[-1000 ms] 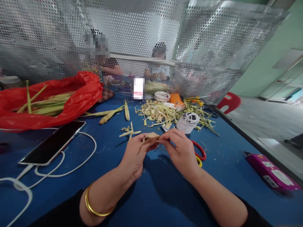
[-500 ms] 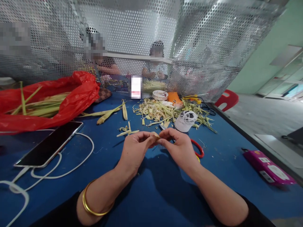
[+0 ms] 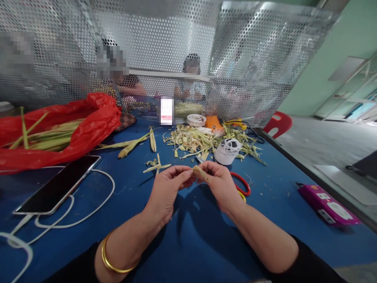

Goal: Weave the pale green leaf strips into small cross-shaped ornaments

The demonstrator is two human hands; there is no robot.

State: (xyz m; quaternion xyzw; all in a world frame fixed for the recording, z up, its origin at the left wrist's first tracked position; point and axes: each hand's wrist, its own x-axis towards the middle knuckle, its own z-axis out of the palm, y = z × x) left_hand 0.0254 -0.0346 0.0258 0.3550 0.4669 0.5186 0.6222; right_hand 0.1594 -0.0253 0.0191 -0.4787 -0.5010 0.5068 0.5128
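Note:
Between the fingertips of both hands, above the blue table, is a small tan piece of dried husk (image 3: 201, 173). My left hand (image 3: 171, 184) pinches its left end, fingers curled. My right hand (image 3: 219, 182) grips the other side between thumb and fingers, partly hiding it. Just behind the right hand lie scissors with red handles (image 3: 242, 184), mostly covered by that hand. A spool of white thread or cord (image 3: 226, 152) stands beyond it. Small pale husk strips (image 3: 157, 167) lie beyond the left hand.
A heap of plant scraps (image 3: 191, 139) lies behind the spool. At left are a red plastic bag (image 3: 97, 125) of long stalks and a phone (image 3: 59, 184) with a white cable (image 3: 113, 182). A purple packet (image 3: 326, 204) sits at right. A perforated screen (image 3: 165, 35) stands behind.
The husk piece has turned and now shows a broader face between my fingers. My right fingers have shifted along it. The whole view has moved slightly.

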